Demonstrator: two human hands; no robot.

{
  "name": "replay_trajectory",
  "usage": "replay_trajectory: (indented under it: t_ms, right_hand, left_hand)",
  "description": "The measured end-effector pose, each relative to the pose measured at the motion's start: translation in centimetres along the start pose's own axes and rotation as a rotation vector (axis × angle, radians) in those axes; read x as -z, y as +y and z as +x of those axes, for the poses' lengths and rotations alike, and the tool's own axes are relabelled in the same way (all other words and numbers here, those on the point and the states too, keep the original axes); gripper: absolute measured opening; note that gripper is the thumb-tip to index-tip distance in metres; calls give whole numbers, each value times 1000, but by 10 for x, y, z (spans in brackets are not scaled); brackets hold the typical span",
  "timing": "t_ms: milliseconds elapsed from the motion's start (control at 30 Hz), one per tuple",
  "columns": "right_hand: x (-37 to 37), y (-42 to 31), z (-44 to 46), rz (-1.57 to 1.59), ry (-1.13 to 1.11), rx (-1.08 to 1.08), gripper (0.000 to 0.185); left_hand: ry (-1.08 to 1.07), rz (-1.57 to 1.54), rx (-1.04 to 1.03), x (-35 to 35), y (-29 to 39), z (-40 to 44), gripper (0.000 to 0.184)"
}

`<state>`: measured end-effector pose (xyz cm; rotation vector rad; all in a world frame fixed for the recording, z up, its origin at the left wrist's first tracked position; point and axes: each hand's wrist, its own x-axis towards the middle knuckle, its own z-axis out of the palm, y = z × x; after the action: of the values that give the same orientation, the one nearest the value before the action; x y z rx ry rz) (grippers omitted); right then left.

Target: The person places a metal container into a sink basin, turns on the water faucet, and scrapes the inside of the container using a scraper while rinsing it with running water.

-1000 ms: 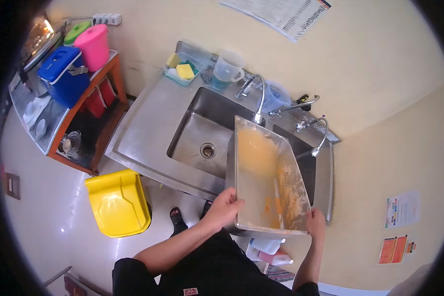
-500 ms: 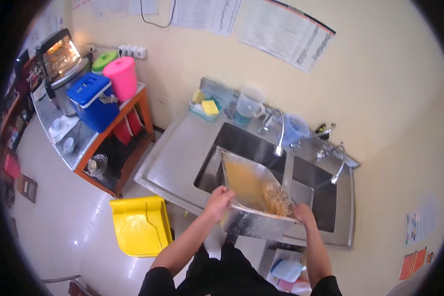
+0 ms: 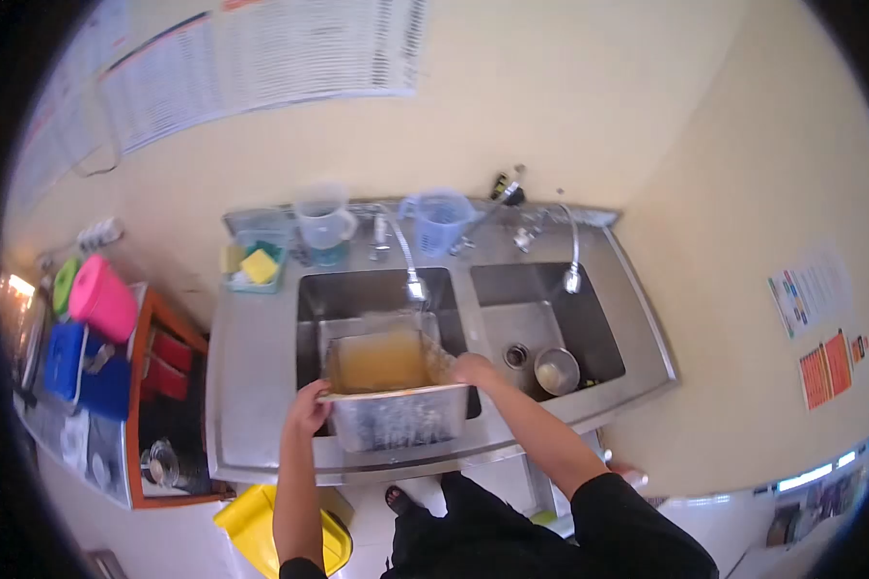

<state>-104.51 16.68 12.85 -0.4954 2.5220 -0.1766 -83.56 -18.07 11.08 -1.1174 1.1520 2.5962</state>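
Note:
A deep rectangular metal pan (image 3: 400, 423) with cloudy yellow-brown liquid (image 3: 381, 359) in it is held over the left sink basin (image 3: 318, 294). Its near outer wall is streaked with dark marks. My left hand (image 3: 307, 409) is closed on the left near corner of the rim. At the right side, my right hand (image 3: 475, 371) grips the rim too, its fingers partly hidden. Beyond the pan, a curved faucet (image 3: 413, 280) reaches over the same basin. The pan's underside is out of sight.
The right basin (image 3: 511, 314) holds a small metal bowl (image 3: 556, 372). Behind the sink stand a clear measuring jug (image 3: 324, 232), a blue basket-like container (image 3: 438, 220) and a tray with a yellow sponge (image 3: 259, 265). A yellow bin (image 3: 261, 526) is on the floor at left.
My view has turned to the right, so the sink appears more face-on. The pan looks more level, and its liquid has shifted. Both hands keep their hold on the rim.

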Motion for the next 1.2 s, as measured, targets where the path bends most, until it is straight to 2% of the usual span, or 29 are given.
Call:
replay_trajectory:
  t_ms: [67, 133, 167, 233, 300, 400, 467, 500, 533, 567, 600, 633, 667, 700, 733, 767, 800, 933, 1033, 1067, 1100, 1133, 1167, 1200]
  right_hand:
    - [39, -30, -48, 179, 45, -1, 34]
    - [33, -21, -33, 181, -105, 59, 37]
    - [-3, -7, -10, 315, -11, 32, 36]
    - [-7, -6, -14, 380, -66, 33, 32]
    - [21, -3, -34, 595, -255, -82, 46]
    - [34, 64, -40, 946, -503, -115, 60]
    - [10, 155, -8, 983, -445, -204, 55]
    - [21, 203, -11, 758, -225, -92, 44]
    - [-42, 288, 20, 668, 43, -46, 36]
    - [-46, 335, 28, 454, 208, -192, 32]
    - [-21, 351, 18, 96, 213, -478, 25]
    - [-58, 418, 35, -131, 23, -449, 28]
    - [-49, 433, 28, -117, -41, -563, 34]
    - [-39, 445, 20, -89, -167, -493, 45]
    - [-91, 499, 30, -155, -198, -471, 50]
    - [-58, 474, 16, -176, -339, -575, 50]
    - [-63, 479, 14, -247, -393, -597, 49]
    - [-126, 538, 34, -301, -280, -621, 45]
    - [-67, 501, 13, -283, -433, -467, 56]
    - [-35, 481, -3, -244, -407, -466, 61]
    - [3, 458, -20, -210, -380, -473, 66]
    - [28, 452, -40, -179, -354, -484, 72]
    - [41, 460, -63, -81, -346, -456, 85]
    - [74, 449, -86, 176, -386, -432, 88]
  left_hand:
    - [-2, 5, -10, 17, 2, 8, 11]
    - [3, 38, 1, 12, 13, -6, 14]
    - [33, 56, -2, 1, 21, -17, 16]
    - [2, 43, -23, 6, 20, -16, 23]
    - [31, 38, -31, 30, 23, -5, 27]
    - [102, 74, -17, 1, 35, -15, 29]
    - [147, 104, 2, -15, 45, -24, 31]
    - [164, 114, 12, -13, 46, -26, 32]
    - [186, 122, 19, -14, 45, -27, 33]
    - [167, 116, 37, -23, 44, -24, 34]
    - [164, 106, 45, -34, 45, -26, 36]
    - [177, 90, 37, -37, 44, -33, 37]
    - [190, 94, 8, -30, 40, -33, 38]
    - [270, 38, 5, -22, 36, -34, 37]
    - [228, 30, -10, 6, 28, -30, 39]
    - [308, 35, -43, -11, 28, -34, 41]
    - [325, 29, -73, -19, 28, -38, 42]
    - [343, -44, -224, -42, 13, -53, 41]
    - [352, -85, -358, -28, -4, -61, 37]
    - [473, -85, -379, -32, -8, -68, 34]
    - [430, -71, -423, -16, -16, -72, 33]
    - [486, -66, -409, -18, -20, -77, 36]
    - [574, -75, -379, -14, -26, -82, 38]
    - [578, 12, -392, 1, -37, -89, 38]
